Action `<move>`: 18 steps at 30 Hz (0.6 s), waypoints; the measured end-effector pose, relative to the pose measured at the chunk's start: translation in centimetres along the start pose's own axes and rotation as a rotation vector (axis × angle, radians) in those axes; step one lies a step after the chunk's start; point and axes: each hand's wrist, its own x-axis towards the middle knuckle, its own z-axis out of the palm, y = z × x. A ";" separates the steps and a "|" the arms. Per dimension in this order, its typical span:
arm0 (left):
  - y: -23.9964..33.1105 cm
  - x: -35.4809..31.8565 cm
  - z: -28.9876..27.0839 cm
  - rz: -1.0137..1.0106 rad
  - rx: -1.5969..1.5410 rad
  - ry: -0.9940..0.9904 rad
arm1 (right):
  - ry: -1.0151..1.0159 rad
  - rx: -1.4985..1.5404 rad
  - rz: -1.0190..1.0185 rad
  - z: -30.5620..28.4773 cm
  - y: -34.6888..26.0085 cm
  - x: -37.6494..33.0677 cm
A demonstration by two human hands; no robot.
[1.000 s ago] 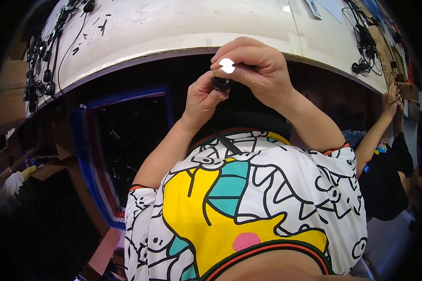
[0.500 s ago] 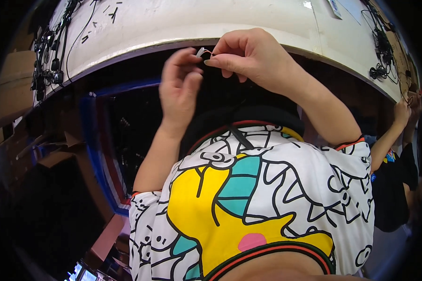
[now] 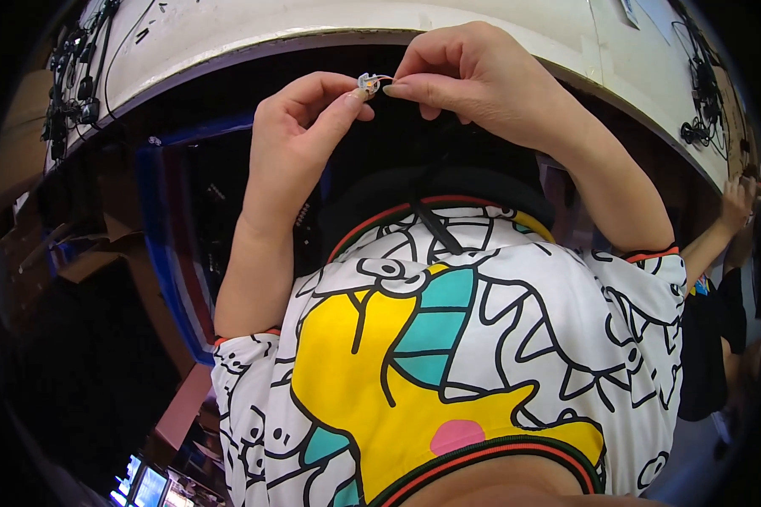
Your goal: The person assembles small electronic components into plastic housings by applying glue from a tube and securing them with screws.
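A white shirt [image 3: 482, 355] printed in black, yellow and teal fills the lower middle. Beyond it curves the white tabletop [image 3: 313, 21], and below its near edge, toward the left, stands a blue-edged striped sack [image 3: 161, 228] with dark contents. The right hand [image 3: 482, 80] overlaps the tabletop's near edge in this view; its thumb and forefinger are pinched together on a wire. The left hand [image 3: 292, 127] is in front of that edge, thumb and fingertips clamped on a component. Black cables [image 3: 80, 76] lie along the tabletop's left edge, and 1 dark coiled cable [image 3: 706, 101] lies near its right edge, beyond which shows a co-worker's hand [image 3: 738, 203]. The small pale component [image 3: 369, 84] sits just off the near edge, between the 2 hands, joined by the thin orange-red wire [image 3: 385, 78].
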 end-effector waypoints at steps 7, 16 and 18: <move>0.4 0.1 -0.5 -0.038 -0.001 -0.125 | -0.011 -0.108 -0.139 0.3 0.3 0.1; 0.0 0.1 -0.2 0.042 0.109 -0.044 | -0.076 0.185 0.064 0.0 0.0 0.0; 0.1 0.0 -0.1 0.069 0.138 -0.037 | -0.097 0.171 0.067 -0.2 0.1 0.1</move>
